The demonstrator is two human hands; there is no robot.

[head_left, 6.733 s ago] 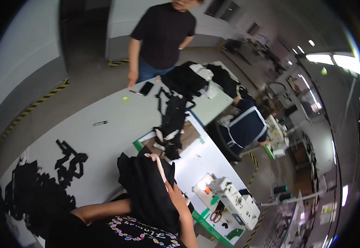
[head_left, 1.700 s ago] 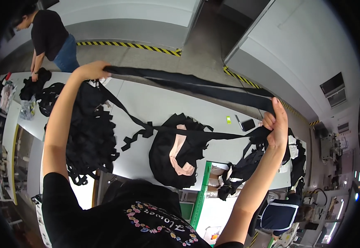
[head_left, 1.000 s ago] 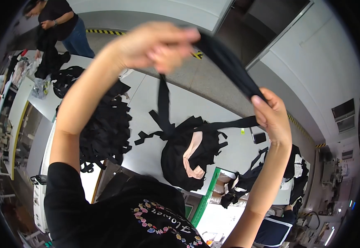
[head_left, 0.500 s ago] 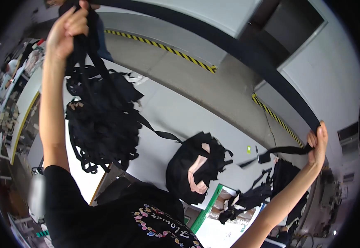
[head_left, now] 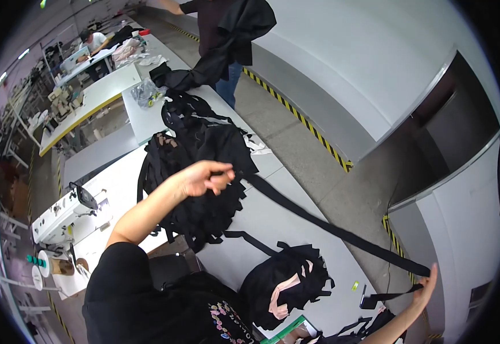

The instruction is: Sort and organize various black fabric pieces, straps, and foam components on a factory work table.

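Both arms have dropped since the earlier frame, so the black strap (head_left: 324, 221) now runs taut and low over the white table (head_left: 273, 215) instead of overhead. The left hand (head_left: 204, 178) pinches one end with curled fingers above the heap of black straps (head_left: 204, 166) on that table; the right hand (head_left: 425, 286) grips the other end past the table's far corner. A black bag (head_left: 281, 281) with pink lining lies on the table beneath the strap, and a person (head_left: 221, 34) holding dark cloth stands beyond the table.
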